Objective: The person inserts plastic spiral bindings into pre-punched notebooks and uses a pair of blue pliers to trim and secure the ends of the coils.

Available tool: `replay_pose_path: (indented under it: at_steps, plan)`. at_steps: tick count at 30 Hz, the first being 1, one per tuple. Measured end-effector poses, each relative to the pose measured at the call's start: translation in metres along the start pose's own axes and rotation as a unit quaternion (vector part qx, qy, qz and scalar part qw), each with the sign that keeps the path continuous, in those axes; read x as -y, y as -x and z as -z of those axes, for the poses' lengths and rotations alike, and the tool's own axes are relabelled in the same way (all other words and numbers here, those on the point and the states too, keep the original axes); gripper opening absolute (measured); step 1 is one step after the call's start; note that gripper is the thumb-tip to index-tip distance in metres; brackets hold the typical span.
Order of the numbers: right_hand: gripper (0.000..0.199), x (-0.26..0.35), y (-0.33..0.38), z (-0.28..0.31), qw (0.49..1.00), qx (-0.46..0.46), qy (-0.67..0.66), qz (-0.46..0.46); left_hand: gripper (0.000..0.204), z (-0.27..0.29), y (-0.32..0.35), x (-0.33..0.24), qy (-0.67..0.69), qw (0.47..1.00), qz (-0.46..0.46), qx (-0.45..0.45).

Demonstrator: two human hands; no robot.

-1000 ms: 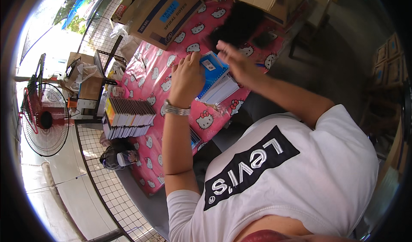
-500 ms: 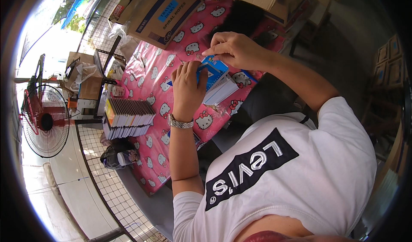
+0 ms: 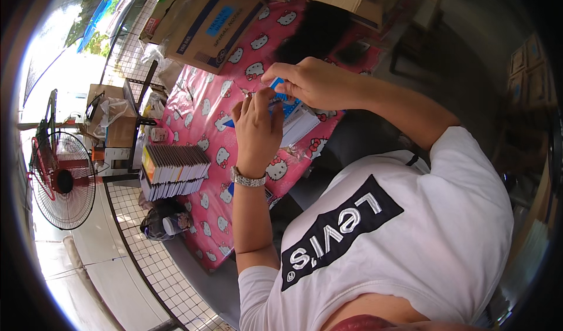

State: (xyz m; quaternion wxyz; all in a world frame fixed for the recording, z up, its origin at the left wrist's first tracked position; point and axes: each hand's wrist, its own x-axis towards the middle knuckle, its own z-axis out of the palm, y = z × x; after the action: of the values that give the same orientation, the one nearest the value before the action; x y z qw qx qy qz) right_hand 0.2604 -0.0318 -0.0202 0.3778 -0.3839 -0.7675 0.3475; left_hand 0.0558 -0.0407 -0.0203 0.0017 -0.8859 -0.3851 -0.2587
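Beneath my hands on the pink table is a small notebook with a bright blue cover [image 3: 291, 109] and white pages [image 3: 301, 127], which have a row of small holes along one edge. My left hand [image 3: 256, 128], with a metal watch on its wrist, lies over the notebook's left side, fingers bent and pressed on the cover. From the right, my right hand [image 3: 314, 83] reaches across; its fingers are closed at the far edge of the blue cover, close to my left fingertips. Exactly what those fingertips pinch is partly hidden.
A long row of stacked notebooks [image 3: 175, 171] stands on the table's left. Large cardboard boxes [image 3: 220, 29] sit at the far side, with a black item [image 3: 314, 31] beside them. A plastic bag with a jar [image 3: 167, 220] lies at the left edge. A fan [image 3: 63, 181] stands beyond.
My right hand has come down and left onto the cover, nearer my left fingers. My left hand stays on the notebook. The whole view has shifted slightly.
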Motion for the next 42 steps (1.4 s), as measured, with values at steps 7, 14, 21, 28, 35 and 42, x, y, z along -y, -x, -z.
replay_pose_path:
  at_steps: [7,14,21,28,35,42]
  plan:
    - [0.04,-0.229,0.009,0.014,0.861,-0.181,0.456,-0.134,0.018,0.011,-0.008,0.013,0.039,0.994,0.011,0.097]
    - [0.056,-0.14,-0.022,0.043,0.975,0.008,0.138,-0.173,0.025,0.0,0.013,0.02,-0.115,0.99,0.078,-0.007]
    - [0.051,-0.041,-0.077,0.044,0.924,0.32,-0.174,-0.116,0.024,0.0,-0.001,0.028,0.007,0.998,0.054,-0.016]
    - [0.043,-0.036,-0.086,0.05,0.933,0.306,-0.16,-0.103,0.023,0.001,-0.005,0.03,0.034,0.997,0.062,-0.023]
    - [0.046,-0.034,-0.095,0.043,0.866,0.327,-0.367,-0.085,0.025,0.017,0.006,0.053,0.103,0.984,0.141,-0.031]
    - [0.05,-0.029,-0.109,0.032,0.898,0.356,-0.251,-0.066,0.023,0.022,0.014,0.064,0.159,0.961,0.225,0.031]
